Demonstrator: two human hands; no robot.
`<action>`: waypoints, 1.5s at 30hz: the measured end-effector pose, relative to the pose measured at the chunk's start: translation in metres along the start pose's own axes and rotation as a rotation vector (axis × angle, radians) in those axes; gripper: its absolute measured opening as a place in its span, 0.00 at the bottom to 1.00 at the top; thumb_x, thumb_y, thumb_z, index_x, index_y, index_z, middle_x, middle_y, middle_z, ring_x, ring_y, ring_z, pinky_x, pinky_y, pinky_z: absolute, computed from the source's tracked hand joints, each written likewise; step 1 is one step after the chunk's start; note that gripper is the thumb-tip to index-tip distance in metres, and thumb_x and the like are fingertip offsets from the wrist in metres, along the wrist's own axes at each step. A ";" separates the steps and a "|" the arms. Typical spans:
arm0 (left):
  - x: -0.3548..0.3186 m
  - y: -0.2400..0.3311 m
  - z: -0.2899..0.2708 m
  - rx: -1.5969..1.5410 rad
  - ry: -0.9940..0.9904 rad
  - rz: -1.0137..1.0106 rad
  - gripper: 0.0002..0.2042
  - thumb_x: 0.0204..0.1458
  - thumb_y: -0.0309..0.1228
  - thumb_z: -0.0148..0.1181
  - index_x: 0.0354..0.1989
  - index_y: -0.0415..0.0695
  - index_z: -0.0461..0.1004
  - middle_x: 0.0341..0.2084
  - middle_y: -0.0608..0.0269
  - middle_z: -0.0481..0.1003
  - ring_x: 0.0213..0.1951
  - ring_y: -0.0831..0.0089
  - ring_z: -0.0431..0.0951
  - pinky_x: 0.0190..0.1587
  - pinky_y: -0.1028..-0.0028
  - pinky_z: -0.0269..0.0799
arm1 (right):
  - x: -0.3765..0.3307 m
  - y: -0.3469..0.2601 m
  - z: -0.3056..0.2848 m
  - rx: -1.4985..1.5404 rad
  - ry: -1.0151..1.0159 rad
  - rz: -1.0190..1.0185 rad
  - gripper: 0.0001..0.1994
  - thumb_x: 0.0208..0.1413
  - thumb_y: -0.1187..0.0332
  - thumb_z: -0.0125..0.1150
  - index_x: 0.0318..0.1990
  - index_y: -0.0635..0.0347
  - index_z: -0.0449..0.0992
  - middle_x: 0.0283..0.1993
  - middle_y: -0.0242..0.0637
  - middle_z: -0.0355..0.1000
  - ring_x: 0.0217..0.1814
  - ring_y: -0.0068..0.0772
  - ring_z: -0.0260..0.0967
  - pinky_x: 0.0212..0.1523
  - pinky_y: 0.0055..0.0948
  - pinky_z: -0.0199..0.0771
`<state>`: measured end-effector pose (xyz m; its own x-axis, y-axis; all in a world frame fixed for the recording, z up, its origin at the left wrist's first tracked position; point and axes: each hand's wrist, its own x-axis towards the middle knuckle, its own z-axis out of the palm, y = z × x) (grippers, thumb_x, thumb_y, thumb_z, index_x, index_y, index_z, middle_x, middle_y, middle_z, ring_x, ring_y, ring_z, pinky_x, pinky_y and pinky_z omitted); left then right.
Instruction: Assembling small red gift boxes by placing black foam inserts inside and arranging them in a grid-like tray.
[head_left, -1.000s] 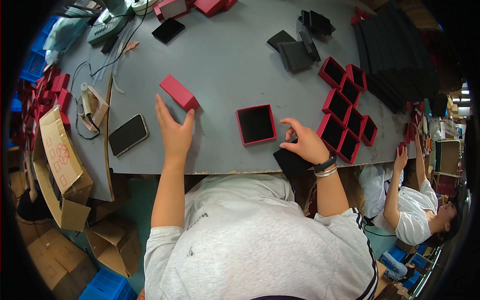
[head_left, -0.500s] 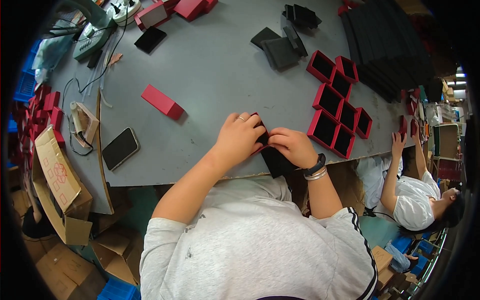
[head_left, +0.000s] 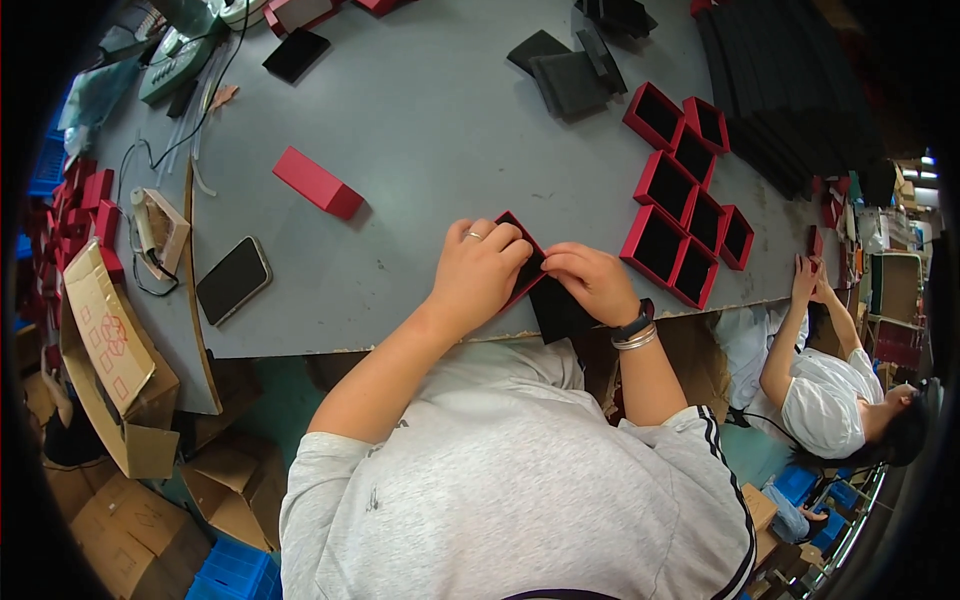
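Observation:
My left hand (head_left: 480,270) is curled over a small open red box (head_left: 512,222) near the table's front edge, its fingers reaching into the black inside. At the box's right rim, my right hand (head_left: 598,288) has thumb and fingers pinched together on the wall. A flat black piece (head_left: 560,310) lies beneath the right hand, reaching over the table edge. Just right of my hands stands a cluster of open red boxes with black insides, among them a large one (head_left: 655,245). The box's lower part is hidden behind my left hand.
A closed red box (head_left: 318,183) and a phone (head_left: 234,280) lie to the left. Black pads (head_left: 570,83) sit at the back, beside a tall stack of black sheets (head_left: 785,95). An open carton (head_left: 110,340) stands at far left. Another person (head_left: 825,400) works at right.
The view has shifted slightly. More of the red box's far end shows past my left hand, and my right fingers still pinch its rim. The other person's hands have come closer together.

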<state>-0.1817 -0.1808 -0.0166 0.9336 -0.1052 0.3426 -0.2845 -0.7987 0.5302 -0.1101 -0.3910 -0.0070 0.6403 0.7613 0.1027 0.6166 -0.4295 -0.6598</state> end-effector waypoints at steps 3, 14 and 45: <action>-0.004 -0.002 -0.002 -0.017 0.025 0.031 0.04 0.50 0.29 0.63 0.34 0.51 0.79 0.36 0.70 0.75 0.43 0.68 0.75 0.58 0.56 0.64 | -0.003 -0.001 0.006 0.019 0.055 0.027 0.10 0.54 0.72 0.65 0.44 0.52 0.78 0.48 0.34 0.76 0.42 0.43 0.77 0.39 0.36 0.78; -0.002 0.001 -0.005 0.063 -0.140 0.020 0.07 0.50 0.30 0.65 0.38 0.53 0.81 0.40 0.71 0.76 0.47 0.67 0.75 0.65 0.50 0.59 | -0.003 -0.003 -0.001 -0.043 -0.019 -0.004 0.12 0.54 0.72 0.64 0.46 0.50 0.77 0.50 0.32 0.74 0.41 0.40 0.77 0.38 0.35 0.78; -0.080 -0.077 -0.074 -0.070 0.254 -0.477 0.24 0.40 0.35 0.78 0.40 0.47 0.69 0.66 0.51 0.61 0.62 0.48 0.66 0.59 0.56 0.67 | 0.013 0.035 -0.078 -0.462 -0.191 0.736 0.55 0.42 0.59 0.77 0.75 0.56 0.45 0.38 0.56 0.78 0.40 0.55 0.78 0.42 0.45 0.79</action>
<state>-0.2505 -0.0671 -0.0278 0.8829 0.4128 0.2237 0.1355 -0.6803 0.7203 -0.0442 -0.4338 0.0291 0.8851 0.2656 -0.3821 0.2289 -0.9634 -0.1396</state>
